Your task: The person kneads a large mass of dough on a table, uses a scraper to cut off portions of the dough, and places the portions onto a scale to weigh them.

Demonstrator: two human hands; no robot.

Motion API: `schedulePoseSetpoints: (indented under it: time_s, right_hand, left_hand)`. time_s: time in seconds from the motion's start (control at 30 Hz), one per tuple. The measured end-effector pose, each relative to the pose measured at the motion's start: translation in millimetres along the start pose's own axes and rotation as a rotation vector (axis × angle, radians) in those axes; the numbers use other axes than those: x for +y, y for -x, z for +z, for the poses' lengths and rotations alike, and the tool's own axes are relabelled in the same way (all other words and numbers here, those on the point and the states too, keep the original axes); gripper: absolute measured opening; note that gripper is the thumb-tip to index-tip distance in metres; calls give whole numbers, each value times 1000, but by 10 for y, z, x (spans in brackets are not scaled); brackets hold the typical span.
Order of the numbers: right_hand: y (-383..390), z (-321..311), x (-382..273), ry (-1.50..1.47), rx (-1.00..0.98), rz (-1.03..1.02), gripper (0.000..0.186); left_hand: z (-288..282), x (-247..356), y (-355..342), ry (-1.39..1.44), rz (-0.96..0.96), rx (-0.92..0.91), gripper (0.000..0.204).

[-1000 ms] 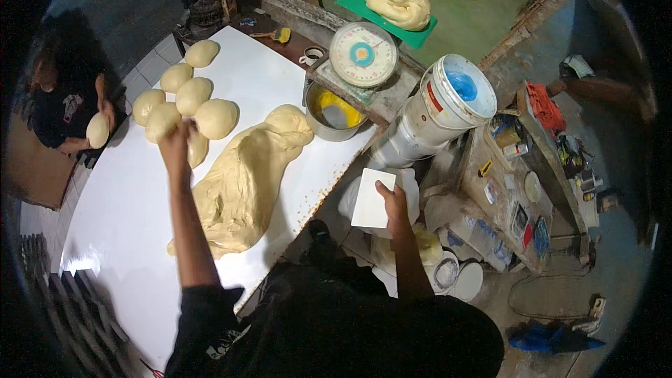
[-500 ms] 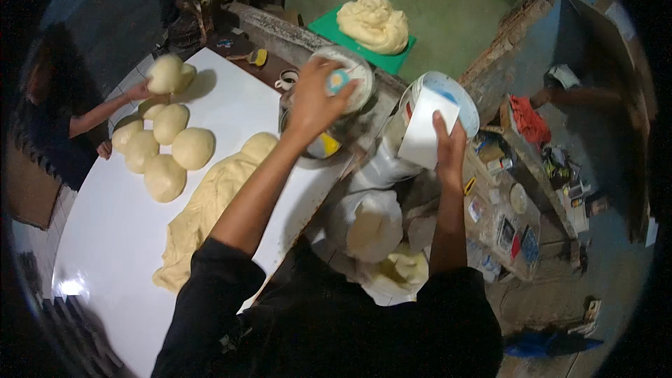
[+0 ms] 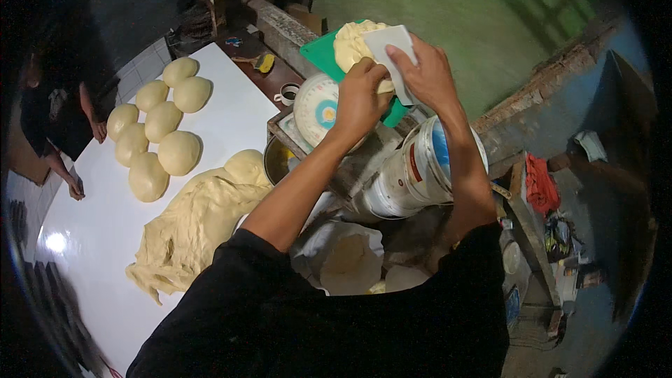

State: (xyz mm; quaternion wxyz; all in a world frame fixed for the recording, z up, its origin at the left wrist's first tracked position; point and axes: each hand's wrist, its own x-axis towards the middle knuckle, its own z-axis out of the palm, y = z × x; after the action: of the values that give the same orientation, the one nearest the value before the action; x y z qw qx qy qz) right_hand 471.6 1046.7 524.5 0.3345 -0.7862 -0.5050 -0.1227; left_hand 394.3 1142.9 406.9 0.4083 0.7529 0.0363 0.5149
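Note:
A lump of pale yellow dough rests on a green tray on top of a scale with a round dial. My left hand is closed on the near edge of this dough, with a bit of it showing beside the fingers. In my right hand is a flat white dough scraper, held tilted against the dough's right side. The scraper and my fingers hide part of the lump. Left of my left forearm, a large slack mass of dough lies on the white table.
Several round dough balls sit at the table's far left, near another person's hand. A white bucket stands below my right forearm. A cup of dark liquid and a yellow-bristled brush lie beyond the table.
My left hand has gone from the scale's dial to the dough on the tray. My right hand has brought the scraper up to that dough. The other person has let go of a dough ball.

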Motion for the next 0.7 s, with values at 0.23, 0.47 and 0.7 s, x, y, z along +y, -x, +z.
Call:
schedulePoseSetpoints:
  time_s: [0.23,0.47,0.7]
  right_hand:
    - [-497,569,8,302,-327,-289,37]
    - [-678,658,-13,323,-511,-265,38]
    - [-747,649,-111,312,-489,-252,40]
  left_hand:
    - [-356,-116,132,331,-253,-62,26]
    - [-735,-285,212,1225,-570,107,30]
    - [-2727,-192,-362,1166,-180,372,17]
